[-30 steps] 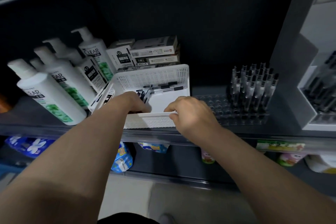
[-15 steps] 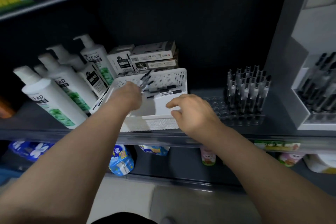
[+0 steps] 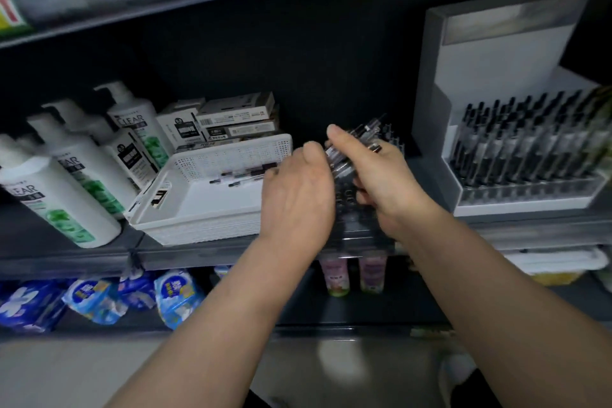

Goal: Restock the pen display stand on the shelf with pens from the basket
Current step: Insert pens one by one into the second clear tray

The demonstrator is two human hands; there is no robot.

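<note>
Shifting right since the earlier frames: both grips have left the basket and now meet at frame centre, above the stand. Right grip point(image 3: 381, 175) wraps a bunch of pens point(image 3: 356, 146), thumb on top, fingers under; the bunch is tilted, ends pointing to the upper right. Left grip point(image 3: 298, 195) sits just beside the bunch, fingers loosely curled, thumb up near it; cannot tell if it pinches any pen. Half a second ago the left one had the bunch above the basket and the right hovered at its front rim.

Basket point(image 3: 198, 228) left of centre, hands clear of it, a few loose pens point(image 3: 245, 174) along its back wall. Stand point(image 3: 346, 199) is clear, its hole grid showing between the wrists, mostly hidden.

Edges: the basket sits close on the stand's left and the grey display point(image 3: 490, 76) is near on its right. Stand front reaches the shelf point(image 3: 66, 258) lip. Dark open space above the hands. Bottles point(image 3: 66, 182) far left.
</note>
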